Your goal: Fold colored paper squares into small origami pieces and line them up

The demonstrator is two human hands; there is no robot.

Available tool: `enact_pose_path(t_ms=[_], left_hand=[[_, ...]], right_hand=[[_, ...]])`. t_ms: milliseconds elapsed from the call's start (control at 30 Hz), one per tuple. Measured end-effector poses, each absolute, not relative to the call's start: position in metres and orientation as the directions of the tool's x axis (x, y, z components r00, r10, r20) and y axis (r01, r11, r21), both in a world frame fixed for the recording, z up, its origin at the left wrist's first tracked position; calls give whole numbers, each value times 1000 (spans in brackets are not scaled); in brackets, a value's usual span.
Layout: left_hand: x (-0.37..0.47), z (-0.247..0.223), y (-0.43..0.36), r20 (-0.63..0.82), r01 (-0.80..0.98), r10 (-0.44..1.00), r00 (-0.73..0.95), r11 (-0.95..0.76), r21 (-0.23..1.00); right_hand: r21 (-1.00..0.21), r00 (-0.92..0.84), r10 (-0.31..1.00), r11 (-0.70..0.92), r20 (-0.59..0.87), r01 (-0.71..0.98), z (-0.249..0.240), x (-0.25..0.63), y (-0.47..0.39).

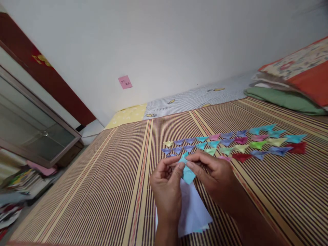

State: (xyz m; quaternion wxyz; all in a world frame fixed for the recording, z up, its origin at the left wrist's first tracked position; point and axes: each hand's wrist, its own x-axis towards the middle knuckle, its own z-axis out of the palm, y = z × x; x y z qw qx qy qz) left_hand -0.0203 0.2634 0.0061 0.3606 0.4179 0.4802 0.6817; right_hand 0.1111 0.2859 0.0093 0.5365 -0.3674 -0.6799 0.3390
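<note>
Between my two hands is a small piece of folded turquoise paper (189, 175), held up above the striped mat. My left hand (167, 177) pinches its left side between thumb and fingers. On the other side, my right hand (212, 171) grips the paper the same way, thumb toward me. Part of the fold is hidden behind the fingertips. Below the hands lies a stack of pale lavender paper sheets (194, 208), with a bit of turquoise showing at its lower edge. Several folded paper boats (241, 148) in many colours stand in rows just beyond my hands.
A striped bamboo mat (115, 181) covers the bed. Pillows (289, 99) are piled at the far right. A pink note (125, 82) is stuck to the white wall. At the left stand a glass-fronted cabinet door (38, 126) and a pile of books (24, 179).
</note>
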Motion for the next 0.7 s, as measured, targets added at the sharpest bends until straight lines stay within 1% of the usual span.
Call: enact_pose_path(t_ms=[167, 267, 367, 533, 700], left_hand=[[-22, 8, 263, 185, -74, 943, -277, -212, 974], [-22, 7, 262, 219, 13, 930, -295, -226, 974], [-22, 5, 261, 263, 80, 912, -313, -251, 965], [-23, 5, 263, 227, 0, 899, -373, -245, 970], [-23, 7, 262, 247, -7, 893, -376, -269, 963]], right_hand=[[-844, -160, 862, 505, 481, 181, 10, 110, 287], [-861, -157, 882, 470, 445, 196, 8, 109, 287], [-901, -161, 911, 403, 379, 159, 5, 111, 289], [-953, -293, 920, 294, 260, 77, 1, 119, 292], [-960, -308, 917, 279, 254, 37, -1, 120, 292]])
